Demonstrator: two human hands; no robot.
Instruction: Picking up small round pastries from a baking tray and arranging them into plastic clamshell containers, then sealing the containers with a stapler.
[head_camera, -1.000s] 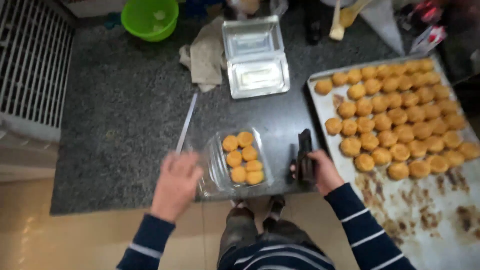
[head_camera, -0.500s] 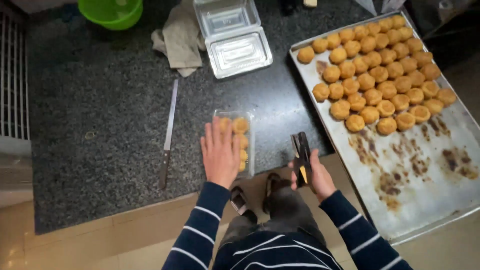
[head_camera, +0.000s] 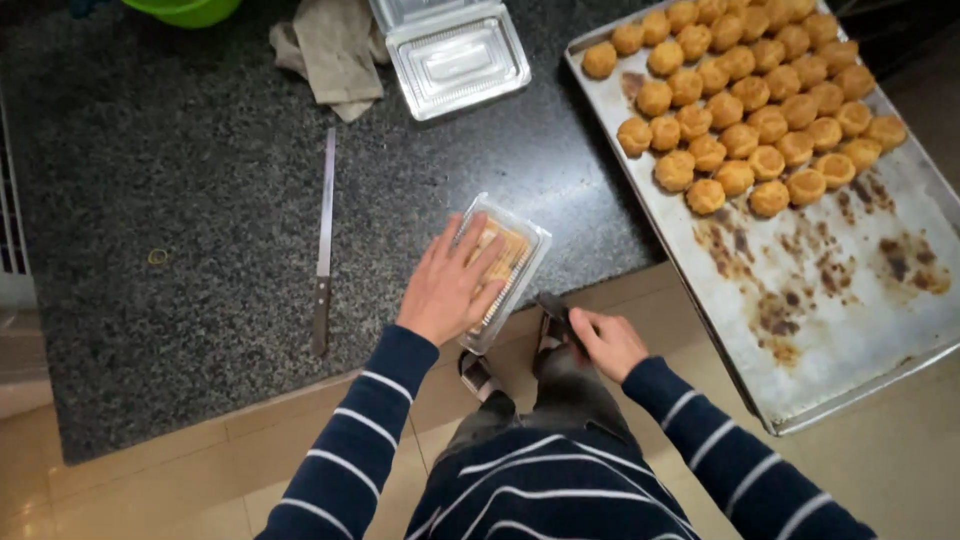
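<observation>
Nearest the camera, the person's two arms in navy sleeves with thin white stripes reach out over a dark speckled granite counter (head_camera: 150, 180). The right hand (head_camera: 608, 342) is low, just off the counter's front edge, with its fingers curled shut around a small dark tool (head_camera: 556, 312) whose kind cannot be made out. The left hand (head_camera: 452, 282) lies flat, palm down, fingers spread apart, on the lid of a clear plastic clamshell box (head_camera: 515, 262); this box sits at the counter's front edge, tilted a little, and golden round pastries show through its lid under the fingers. To the left of that hand, well apart from it, a long knife with a brown wooden handle and a narrow steel blade (head_camera: 323, 243) lies on the stone, blade pointing away from the person. On the right, a large rectangular metal baking tray (head_camera: 850, 330) overhangs the counter; its near half is bare and stained with brown baked-on marks, and its far half is filled with rows of round golden-brown pastries (head_camera: 750, 100). Farther back, an empty clear plastic clamshell box (head_camera: 455, 55) rests on the counter, touching a crumpled beige cloth (head_camera: 325, 50), and a bright green plastic bowl (head_camera: 185, 10) shows at the top edge
</observation>
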